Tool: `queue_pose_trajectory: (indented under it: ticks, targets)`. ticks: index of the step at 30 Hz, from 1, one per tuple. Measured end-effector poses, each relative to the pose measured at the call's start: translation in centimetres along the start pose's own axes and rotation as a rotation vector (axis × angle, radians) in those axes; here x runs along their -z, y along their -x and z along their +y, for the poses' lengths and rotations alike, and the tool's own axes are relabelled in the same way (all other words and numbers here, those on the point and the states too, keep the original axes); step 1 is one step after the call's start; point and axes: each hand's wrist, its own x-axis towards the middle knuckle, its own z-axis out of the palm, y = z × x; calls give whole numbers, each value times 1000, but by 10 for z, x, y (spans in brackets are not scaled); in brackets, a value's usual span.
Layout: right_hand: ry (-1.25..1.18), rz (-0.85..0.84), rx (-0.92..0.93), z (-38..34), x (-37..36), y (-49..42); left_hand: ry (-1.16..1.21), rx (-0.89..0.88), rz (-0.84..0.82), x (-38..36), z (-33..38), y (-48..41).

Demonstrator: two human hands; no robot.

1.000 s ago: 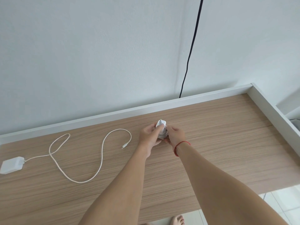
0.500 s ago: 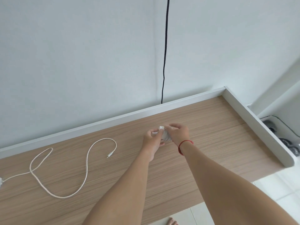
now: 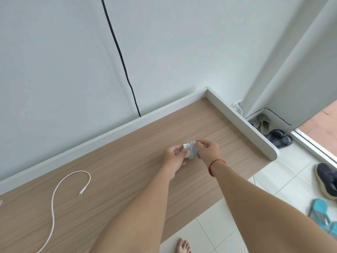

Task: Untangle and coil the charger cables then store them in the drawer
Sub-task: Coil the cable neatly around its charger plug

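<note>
Woodgrain desk (image 3: 127, 170), round white cable coil (image 3: 192, 152)

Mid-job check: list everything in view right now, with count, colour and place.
wound charger: one, white, cable wrapped round it, held between both hands over the desk
loose cable: one, white, uncoiled on the desk's left part, plug end free
desk: one, wood top, white raised rim
wall cable: one, black, down the wall behind the desk
shoes: several, grey, black, teal, on the floor right of the desk
wrist string: one, red, on the right wrist
foot: one, bare, on the tiled floor
left hand: grips the charger's left end
right hand: grips its wound cable
</note>
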Motion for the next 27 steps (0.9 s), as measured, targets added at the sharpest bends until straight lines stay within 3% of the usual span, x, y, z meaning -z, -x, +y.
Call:
queue_pose_trajectory:
  ticks: [11, 20, 27]
  targets:
    - [75, -9, 71, 8, 15, -12, -149, -132, 73, -12, 9, 1]
    - [193, -82, 109, 7, 19, -10, -9, -46, 183, -21, 14, 2]
    - [158, -49, 84, 5, 20, -1, -70, -49, 136, -19, 16, 7]
